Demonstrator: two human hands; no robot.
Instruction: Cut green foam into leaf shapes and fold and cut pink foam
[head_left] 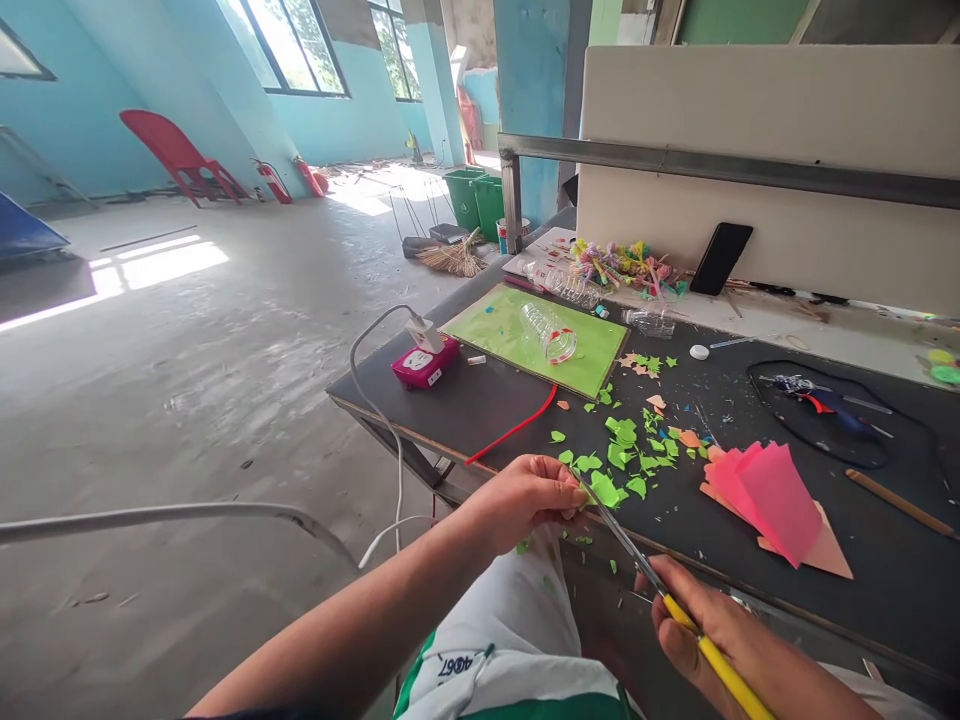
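Observation:
My left hand (541, 492) is closed in a pinch at the table's front edge, with a small bit of green paper apparently between the fingertips, mostly hidden. My right hand (694, 620) grips a pair of scissors (626, 542) with yellow handles, whose blades point up and left to the left fingertips. Beyond the hands, green paper scraps (621, 455) lie scattered on the dark table (525, 440). To the right is a fanned stack of pink paper (776, 500) over peach sheets. Small cut paper stars (651, 364) sit farther back.
A clear plastic bottle piece (551, 335) rests on a green board (495, 325). Left of it are a magenta box (424, 365) and a white charger (425, 334) with a cable. A glue gun (832, 405), wooden stick (900, 502), red strip (514, 428) and leaning phone (721, 258) are also there.

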